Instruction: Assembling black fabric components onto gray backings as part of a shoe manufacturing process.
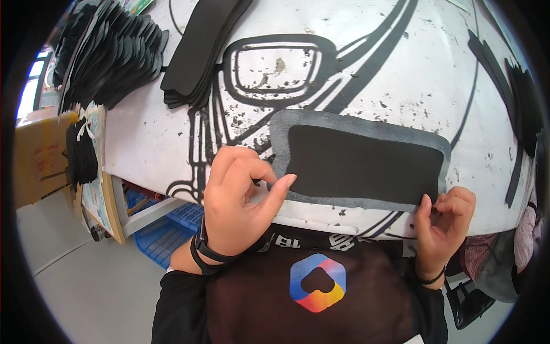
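A flat, roughly rectangular black piece [366, 163] with a wide grey border [355, 119] lies in front of me on the table; its material is hard to tell. My left hand [238, 195] is closed at its lower left edge, the thumb tip over the black part and the curled fingers at the border. At the lower right corner, my right hand [447, 221] pinches the edge between thumb and fingers. Each wrist has a dark band.
The white table [143, 140] has printed black line drawings and worn specks. Beyond my left hand lie stacked black strips [195, 51] and a large pile of black pieces [114, 57]. More black strips [518, 103] lie at right. Below left are a blue crate [172, 229] and cardboard box [43, 155].
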Action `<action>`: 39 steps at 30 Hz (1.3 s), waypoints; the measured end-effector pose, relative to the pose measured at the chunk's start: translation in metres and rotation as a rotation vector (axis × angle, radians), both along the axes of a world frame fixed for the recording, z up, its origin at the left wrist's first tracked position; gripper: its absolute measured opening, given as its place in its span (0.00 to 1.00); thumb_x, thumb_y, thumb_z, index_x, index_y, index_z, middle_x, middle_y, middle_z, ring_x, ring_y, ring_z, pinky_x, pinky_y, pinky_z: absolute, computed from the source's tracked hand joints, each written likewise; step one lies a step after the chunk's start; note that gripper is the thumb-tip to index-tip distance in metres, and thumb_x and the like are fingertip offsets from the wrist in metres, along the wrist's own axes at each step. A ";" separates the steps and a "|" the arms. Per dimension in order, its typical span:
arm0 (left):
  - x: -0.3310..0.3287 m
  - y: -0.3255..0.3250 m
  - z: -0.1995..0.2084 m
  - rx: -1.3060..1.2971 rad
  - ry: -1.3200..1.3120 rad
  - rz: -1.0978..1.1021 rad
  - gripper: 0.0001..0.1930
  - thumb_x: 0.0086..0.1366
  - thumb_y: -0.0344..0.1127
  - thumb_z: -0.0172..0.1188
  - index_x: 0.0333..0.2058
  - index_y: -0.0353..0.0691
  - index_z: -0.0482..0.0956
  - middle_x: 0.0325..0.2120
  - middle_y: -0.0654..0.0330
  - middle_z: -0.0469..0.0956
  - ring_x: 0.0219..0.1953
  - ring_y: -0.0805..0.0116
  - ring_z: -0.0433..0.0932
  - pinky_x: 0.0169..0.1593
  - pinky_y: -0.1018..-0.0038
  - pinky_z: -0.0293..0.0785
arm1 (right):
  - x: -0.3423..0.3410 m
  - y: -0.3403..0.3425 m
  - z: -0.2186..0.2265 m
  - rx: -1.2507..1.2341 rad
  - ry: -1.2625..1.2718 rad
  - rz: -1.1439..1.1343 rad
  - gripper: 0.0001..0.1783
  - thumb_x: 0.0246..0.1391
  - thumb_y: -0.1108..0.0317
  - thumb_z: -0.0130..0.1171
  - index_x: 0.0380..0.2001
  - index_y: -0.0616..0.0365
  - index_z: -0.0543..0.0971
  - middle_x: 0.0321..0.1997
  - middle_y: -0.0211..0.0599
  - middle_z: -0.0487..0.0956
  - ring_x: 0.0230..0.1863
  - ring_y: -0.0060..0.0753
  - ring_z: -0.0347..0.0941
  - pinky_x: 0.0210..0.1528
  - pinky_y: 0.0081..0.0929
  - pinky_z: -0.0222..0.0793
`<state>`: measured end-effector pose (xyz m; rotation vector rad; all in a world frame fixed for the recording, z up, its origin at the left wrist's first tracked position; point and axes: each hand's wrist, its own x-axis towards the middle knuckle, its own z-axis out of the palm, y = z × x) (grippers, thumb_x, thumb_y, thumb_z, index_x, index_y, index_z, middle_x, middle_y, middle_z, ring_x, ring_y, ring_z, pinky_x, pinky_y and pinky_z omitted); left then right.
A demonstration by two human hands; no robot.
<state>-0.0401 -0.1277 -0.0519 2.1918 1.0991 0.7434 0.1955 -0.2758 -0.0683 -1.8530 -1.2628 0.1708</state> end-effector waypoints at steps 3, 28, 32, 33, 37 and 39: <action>0.003 0.002 0.001 0.014 -0.016 -0.040 0.09 0.47 0.20 0.65 0.25 0.38 0.73 0.26 0.61 0.69 0.20 0.76 0.65 0.20 0.81 0.60 | 0.003 0.002 0.002 0.037 0.092 0.013 0.16 0.40 0.87 0.57 0.28 0.58 0.65 0.34 0.36 0.61 0.34 0.27 0.59 0.38 0.22 0.60; -0.029 0.017 0.079 0.573 -0.806 0.232 0.41 0.60 0.42 0.55 0.63 0.31 0.40 0.65 0.45 0.38 0.66 0.53 0.44 0.66 0.56 0.39 | 0.001 0.009 0.077 0.270 -0.417 0.321 0.25 0.43 0.71 0.57 0.49 0.62 0.70 0.52 0.50 0.68 0.53 0.51 0.64 0.56 0.45 0.59; -0.009 0.011 0.098 1.154 -0.322 0.152 0.45 0.60 0.50 0.52 0.63 0.32 0.35 0.65 0.46 0.33 0.68 0.53 0.36 0.66 0.58 0.25 | -0.012 0.044 0.059 -0.106 -0.557 0.449 0.34 0.51 0.49 0.56 0.56 0.58 0.66 0.59 0.50 0.65 0.60 0.53 0.59 0.61 0.46 0.52; -0.012 0.010 0.101 1.164 -0.316 0.174 0.45 0.60 0.50 0.52 0.63 0.32 0.35 0.65 0.46 0.33 0.68 0.53 0.36 0.66 0.58 0.25 | -0.020 0.046 0.051 -0.095 -0.566 0.468 0.34 0.51 0.49 0.56 0.56 0.58 0.66 0.59 0.50 0.65 0.60 0.53 0.59 0.61 0.46 0.52; 0.004 0.025 0.124 0.897 -0.536 0.256 0.46 0.59 0.49 0.51 0.63 0.32 0.31 0.64 0.38 0.27 0.67 0.43 0.28 0.64 0.53 0.25 | -0.032 0.044 0.019 -0.316 -0.588 0.410 0.38 0.54 0.40 0.45 0.60 0.55 0.62 0.65 0.50 0.58 0.65 0.54 0.51 0.64 0.51 0.42; 0.006 0.014 0.118 1.020 -0.204 -0.070 0.46 0.58 0.48 0.54 0.65 0.41 0.33 0.64 0.38 0.27 0.67 0.46 0.29 0.65 0.54 0.30 | -0.033 0.042 0.021 -0.354 -0.584 0.386 0.36 0.53 0.39 0.44 0.60 0.47 0.63 0.66 0.50 0.55 0.66 0.55 0.49 0.64 0.55 0.38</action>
